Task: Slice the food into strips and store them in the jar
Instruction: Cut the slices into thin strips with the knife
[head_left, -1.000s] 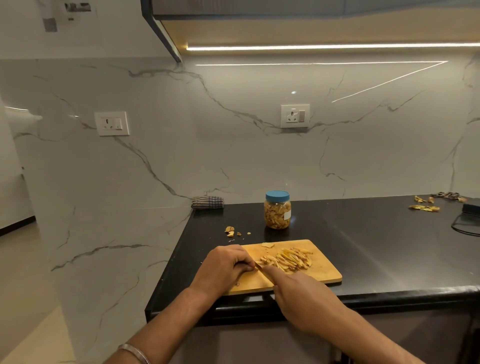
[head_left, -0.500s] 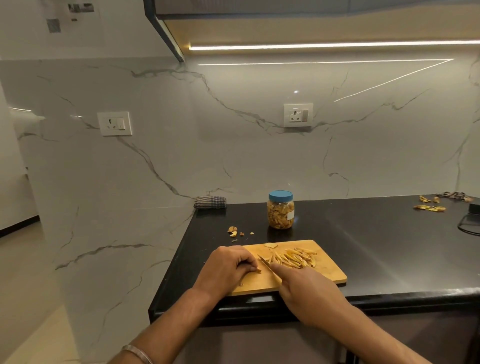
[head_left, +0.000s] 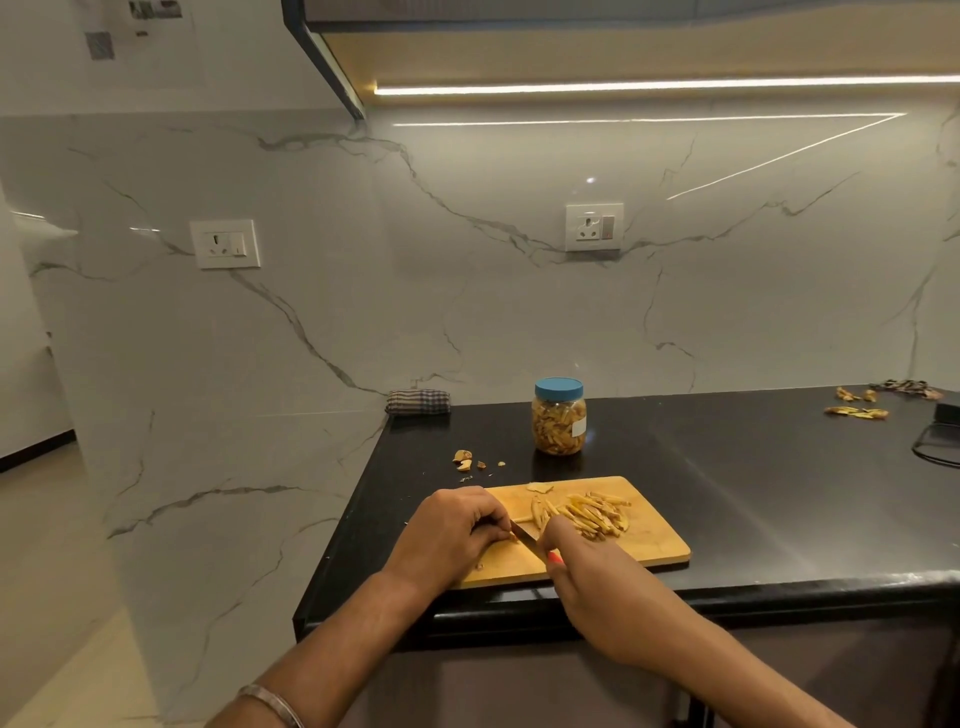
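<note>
The left hand (head_left: 457, 530) pins what appears to be 1 last food piece (head_left: 511, 538) as the right hand (head_left: 597, 577) grips the knife (head_left: 524, 535), blade just right of it.

Folded checked cloth (head_left: 418, 401) against the marble wall at the black surface's (head_left: 753, 467) back left corner. Two white wall sockets (head_left: 225, 243) (head_left: 594, 227) above. Dark cable (head_left: 935, 448) at the right edge. Light strip (head_left: 665, 86) under the cabinet.
</note>
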